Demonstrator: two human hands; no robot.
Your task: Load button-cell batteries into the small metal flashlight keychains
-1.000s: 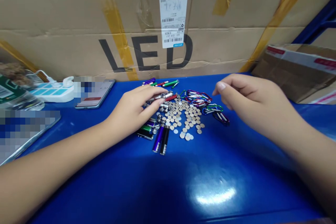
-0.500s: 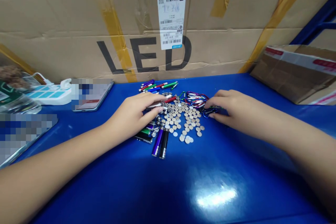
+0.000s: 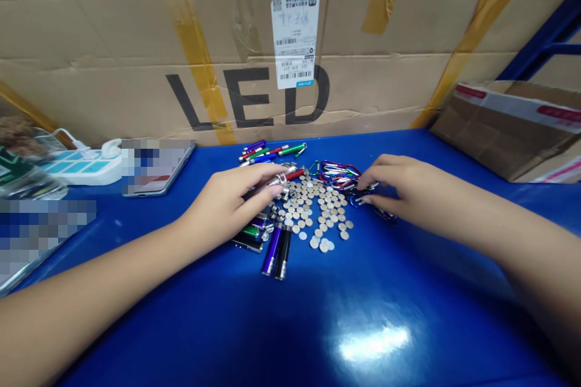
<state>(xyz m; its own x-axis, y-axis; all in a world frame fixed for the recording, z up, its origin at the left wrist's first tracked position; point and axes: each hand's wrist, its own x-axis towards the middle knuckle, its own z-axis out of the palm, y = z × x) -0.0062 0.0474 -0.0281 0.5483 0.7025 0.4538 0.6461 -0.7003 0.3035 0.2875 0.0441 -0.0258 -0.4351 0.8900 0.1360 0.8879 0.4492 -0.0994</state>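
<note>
Both hands are down at the pile on a shiny blue bench, well apart from each other, with a scatter of small round metal discs between them. Coins or button cells, honestly can't tell.

Left hand is over the flashlight pile, thumb and fingers spread around some silver clips and rings, with a red flashlight poking out past the fingertips. Can't tell if it's actually gripping any of that or just resting on it. Just below, a purple flashlight and a black flashlight lie side by side, and more slim colored flashlights sit in a bunch behind.

Right hand is at the carabiner heap, index finger and thumb on either side of a blue carabiner. Can't see whether they're pinched tight on it.

Around the edges: power strip and phone over on the left, smaller cardboard box on the right, huge LED carton across the back.
</note>
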